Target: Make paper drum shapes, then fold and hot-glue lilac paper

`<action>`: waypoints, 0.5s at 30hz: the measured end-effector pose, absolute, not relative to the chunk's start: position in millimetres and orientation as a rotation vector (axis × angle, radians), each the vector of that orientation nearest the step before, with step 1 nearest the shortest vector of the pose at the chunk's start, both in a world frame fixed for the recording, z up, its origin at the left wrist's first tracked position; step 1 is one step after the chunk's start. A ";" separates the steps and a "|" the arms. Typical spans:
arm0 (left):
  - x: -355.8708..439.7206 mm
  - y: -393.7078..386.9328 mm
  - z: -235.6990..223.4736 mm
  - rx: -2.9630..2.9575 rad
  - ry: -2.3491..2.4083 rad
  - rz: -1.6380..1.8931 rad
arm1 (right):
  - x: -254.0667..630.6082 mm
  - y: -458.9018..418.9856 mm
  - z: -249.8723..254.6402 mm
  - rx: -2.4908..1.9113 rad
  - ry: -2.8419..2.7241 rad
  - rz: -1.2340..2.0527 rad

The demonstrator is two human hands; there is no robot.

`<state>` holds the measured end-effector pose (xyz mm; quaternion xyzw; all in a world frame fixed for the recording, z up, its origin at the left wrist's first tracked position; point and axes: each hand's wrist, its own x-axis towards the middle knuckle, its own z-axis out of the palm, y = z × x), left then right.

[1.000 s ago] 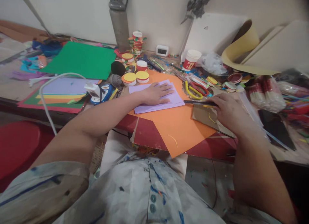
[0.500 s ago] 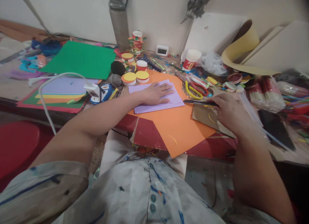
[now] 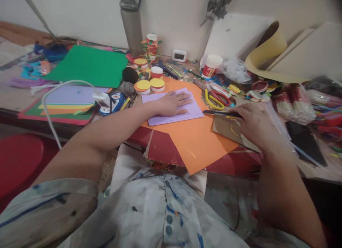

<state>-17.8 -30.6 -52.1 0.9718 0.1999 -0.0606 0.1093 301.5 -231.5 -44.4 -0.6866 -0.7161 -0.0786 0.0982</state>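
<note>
My left hand [image 3: 173, 103] lies flat with fingers spread on folded purple paper [image 3: 196, 112], pressing it onto a large orange sheet [image 3: 197, 141]. My right hand [image 3: 252, 125] is closed around the end of a slim black craft knife [image 3: 217, 113]. The knife points left, its tip close to the right corner of the purple paper. Below the knife and right hand lies a piece of brown cardboard [image 3: 226, 128] with a thin yellow paper strip on it. Yellow-handled scissors [image 3: 213, 101] and a red-handled pair [image 3: 223, 97] rest just behind the knife.
Yellow-topped paper-cup pieces [image 3: 157, 84] stand behind the purple paper. A green sheet [image 3: 88, 66] covers the left side, near a white-and-blue device [image 3: 114, 102] with a white cable. A white-and-red cup [image 3: 212, 67], small clock [image 3: 179, 55] and dark phone-like slab [image 3: 304, 141] are also on the table.
</note>
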 end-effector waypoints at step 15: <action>-17.6 -30.6 -51.5 2.844 0.599 -0.187 | 302.9 -234.6 -45.6 -2.015 -2.098 -0.251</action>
